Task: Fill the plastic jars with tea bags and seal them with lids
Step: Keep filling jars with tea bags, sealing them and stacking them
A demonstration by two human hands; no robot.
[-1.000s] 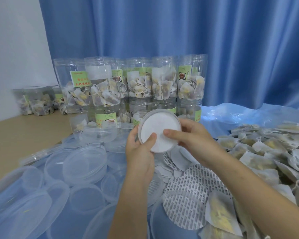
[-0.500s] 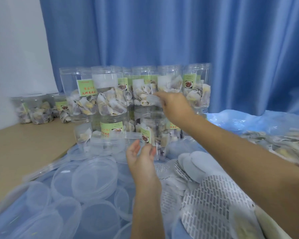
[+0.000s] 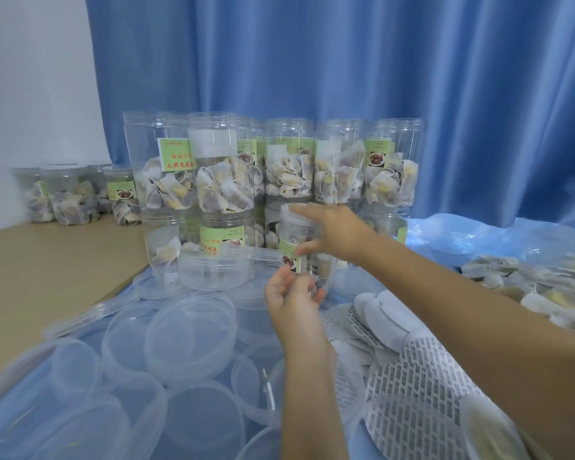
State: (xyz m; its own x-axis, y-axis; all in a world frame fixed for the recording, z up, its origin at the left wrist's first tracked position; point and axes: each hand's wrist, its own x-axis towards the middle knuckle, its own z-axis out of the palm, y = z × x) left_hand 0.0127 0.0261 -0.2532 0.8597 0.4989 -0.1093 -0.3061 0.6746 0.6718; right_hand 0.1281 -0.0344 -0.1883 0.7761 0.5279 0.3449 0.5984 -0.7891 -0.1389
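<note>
— What was the room like from where you stood?

— A blue curtain [image 3: 346, 61] hung across the back, a white wall [image 3: 30, 78] to the left, and a tan table [image 3: 47, 260] half covered by blue plastic sheeting [image 3: 478, 237].

— And the jar being worked on?

— The jar [image 3: 307, 247] stood upright near the middle of the table, just in front of the stacked jars [image 3: 273, 167], tea bags inside and a green label on its front. The right hand [image 3: 336, 232] grasped it from the right, forefinger over the top edge and thumb on the label. The left hand [image 3: 292, 300] hovered low in front of it, fingers loosely curled, holding nothing I could see; whether its fingertips touched the jar I could not tell.

— How many jars behind?

— About six filled ones in the upper row, standing on a lower row that was partly hidden. Three or four more jars [image 3: 77, 194] sat apart at the far left by the wall.

— Lids?

— A heap of clear lids [image 3: 186, 330] in front and to the left, overlapping, well over a dozen; blur stopped a true count. Printed seal liners [image 3: 412, 393] lay in a pile on the right, and loose tea bags [image 3: 528, 287] beyond them at the right edge.

— Any open room?

— Only the bare table on the left, between the lids and the wall.
</note>
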